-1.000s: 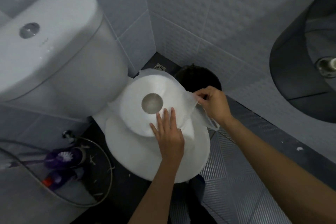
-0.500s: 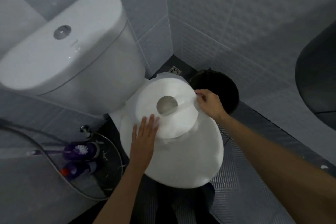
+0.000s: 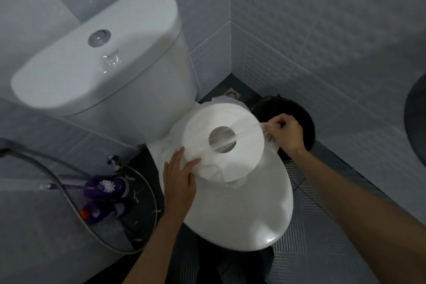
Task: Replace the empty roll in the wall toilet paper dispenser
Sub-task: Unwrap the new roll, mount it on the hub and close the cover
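The left hand (image 3: 179, 182) lies flat and open against the new roll (image 3: 224, 143), which lies on the closed toilet lid (image 3: 249, 214). The right hand (image 3: 284, 134) pinches clear wrapping (image 3: 268, 125) at its edge. Unwrapping looks unfinished; loading the dispenser (image 3: 416, 117) remains.

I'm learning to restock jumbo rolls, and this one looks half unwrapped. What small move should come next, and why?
Probably keep pulling the clear wrap off to the right, over the bin. The right hand pinches a stretched strip of it that runs across the roll; the left hand lies flat at the roll's near edge, steadying it on the toilet lid. The roll seems not yet bare enough to load.
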The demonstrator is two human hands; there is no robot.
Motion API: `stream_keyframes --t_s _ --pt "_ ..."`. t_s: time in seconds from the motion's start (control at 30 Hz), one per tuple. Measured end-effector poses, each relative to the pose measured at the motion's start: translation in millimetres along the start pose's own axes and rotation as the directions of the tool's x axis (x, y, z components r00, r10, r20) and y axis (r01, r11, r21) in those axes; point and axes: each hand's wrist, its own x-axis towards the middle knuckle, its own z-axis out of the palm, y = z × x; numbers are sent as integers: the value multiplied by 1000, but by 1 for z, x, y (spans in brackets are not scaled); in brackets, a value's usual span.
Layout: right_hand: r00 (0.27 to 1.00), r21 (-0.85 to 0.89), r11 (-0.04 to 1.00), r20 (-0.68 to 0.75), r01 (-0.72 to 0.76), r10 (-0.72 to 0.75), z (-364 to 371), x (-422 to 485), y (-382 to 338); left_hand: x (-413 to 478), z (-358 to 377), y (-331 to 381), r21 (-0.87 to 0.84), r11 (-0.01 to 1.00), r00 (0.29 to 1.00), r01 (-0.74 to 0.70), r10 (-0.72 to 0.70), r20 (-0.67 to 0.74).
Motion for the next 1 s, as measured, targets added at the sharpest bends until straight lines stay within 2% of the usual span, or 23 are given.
stream_keyframes --t_s 0.1,0.17,0.27,0.37,0.47,0.63,0.77,0.87,0.93,1.0 --pt "988 -61 988 -59 141 -144 2 -4 -6 -2 1 26 -116 992 993 43 -55 -102" --pt "963 -70 961 -9 267 -268 7 -11 -4 -3 7 46 -119 992 994 43 -55 -98" --pt "901 -145 897 196 418 -388 13 -24 3 -3 24 63 32 999 1000 -28 28 -10" --pt "848 -281 821 359 497 -390 19 -30 9 -2 43 60 244 961 989 -128 105 106" --pt "835 -317 806 423 500 -352 25 -29 8 -1 51 48 326 931 981 -164 120 150" --pt "867 -360 836 436 414 -242 34 -17 -7 11 37 10 380 914 987 -139 97 129" --pt "883 -441 789 390 428 -261 43 -13 -11 26 25 -8 316 931 976 -184 134 174" --pt "891 -449 792 377 414 -252 44 -12 -9 32 19 -15 269 937 960 -221 159 232" --pt "893 -442 796 367 414 -260 42 -7 -7 35 13 -22 271 926 940 -263 182 288" --pt "891 -488 758 361 432 -275 41 -4 -6 38 6 -28 300 892 915 -337 235 328"
